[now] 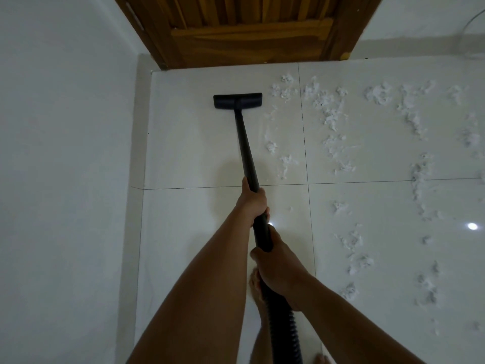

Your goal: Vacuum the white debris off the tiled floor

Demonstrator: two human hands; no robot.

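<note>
A floor (pixel 199 153) of large, glossy white tiles with thin dark joints is shown, bounded by a pale wall (pixel 65 127) on the left and a wooden door (pixel 249 30) at the top. White debris (pixel 332 114) is scattered over the right part of the floor in fluffy, shredded clumps and thin trails, from just before the door down toward the lower right.

A black tube (pixel 245 145) is held slanting forward and down. It ends in a wide, flat black nozzle (pixel 237 100), which is set on the floor near the door, just left of the nearest clumps. A ribbed black hose (pixel 291 334) is joined to the tube's near end and is cut off by the lower edge.

The tube is held by both hands. The grip of the left hand (pixel 253 202) is closed fully round the tube about midway, with the fingers wrapped beneath. The grip of the right hand (pixel 275 266) is closed round the tube's near end, where the hose begins, with the thumb laid on the left side.

Both bare arms are stretched forward, the left nearly straight from the lower left, the right brought in from the lower right. A bare foot (pixel 256 285) is partly seen below the right hand.
</note>
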